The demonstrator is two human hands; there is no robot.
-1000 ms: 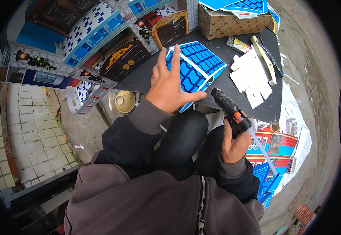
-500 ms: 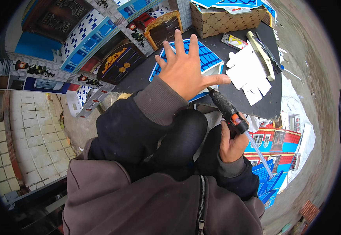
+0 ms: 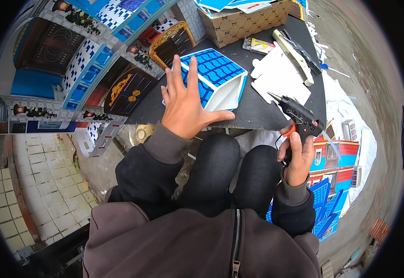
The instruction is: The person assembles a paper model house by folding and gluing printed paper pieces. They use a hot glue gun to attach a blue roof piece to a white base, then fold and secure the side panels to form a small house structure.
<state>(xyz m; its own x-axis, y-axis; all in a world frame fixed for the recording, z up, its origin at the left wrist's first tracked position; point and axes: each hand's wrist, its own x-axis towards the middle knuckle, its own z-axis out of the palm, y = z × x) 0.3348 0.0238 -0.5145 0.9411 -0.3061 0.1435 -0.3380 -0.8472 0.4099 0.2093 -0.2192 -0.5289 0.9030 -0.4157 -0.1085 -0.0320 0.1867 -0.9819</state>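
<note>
A small paper model roof (image 3: pixel 218 65), blue with dark wavy lines and white edges, stands on the dark table (image 3: pixel 253 116). Its open end shows white inside. My left hand (image 3: pixel 183 104) is spread over the roof's near left side, thumb pointing right; whether the fingers press on it I cannot tell. In my right hand (image 3: pixel 299 157) is a black glue gun (image 3: pixel 297 113) with an orange trigger. Its nozzle points up and left over the table's right part, and a clear glue stick (image 3: pixel 331 144) sticks out of its back.
White paper cutouts (image 3: pixel 278 76) lie beside a long cream tool (image 3: pixel 294 55) and a black one (image 3: pixel 304 53). Behind stands a brown patterned box (image 3: pixel 248 23) of blue-and-white pieces. A printed model house (image 3: pixel 90 69) fills the left. Red-and-blue model parts (image 3: pixel 331 160) lie right, on white sheeting.
My left hand has drawn back left and down, uncovering more of the roof. My right hand has moved right and up with the glue gun, swinging its nozzle away from the roof.
</note>
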